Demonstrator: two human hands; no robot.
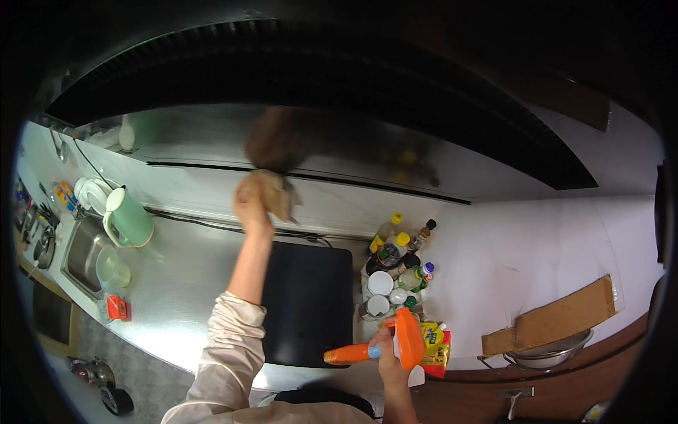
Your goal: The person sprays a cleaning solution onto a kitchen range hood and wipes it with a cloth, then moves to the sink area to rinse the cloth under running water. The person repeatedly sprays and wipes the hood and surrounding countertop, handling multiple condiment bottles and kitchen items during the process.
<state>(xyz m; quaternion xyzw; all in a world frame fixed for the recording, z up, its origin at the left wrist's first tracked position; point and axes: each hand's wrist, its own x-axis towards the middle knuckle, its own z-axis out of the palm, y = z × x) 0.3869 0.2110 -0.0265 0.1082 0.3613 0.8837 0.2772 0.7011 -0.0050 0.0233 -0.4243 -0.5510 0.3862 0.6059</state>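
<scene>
My left hand [251,204] is raised in front of the wall behind the counter and grips a tan cloth [274,195], which meets the lower edge of the range hood [312,177]. A blurred reflection of the hand shows in the hood's shiny panel. My right hand [389,352] holds an orange spray bottle [408,339] near the counter's front edge, over the right side of the black cooktop [310,307]. Beyond that hand stands a cluster of condiment bottles [389,249] and white-lidded jars [380,283].
At the left stand a mint-green kettle [135,217], a translucent pitcher [114,267] and a red box [116,307], beside the sink [87,252]. Black cables [212,218] run along the wall. Yellow and red packets [437,352] and a cardboard piece [564,312] over a metal bowl [553,355] are on the right.
</scene>
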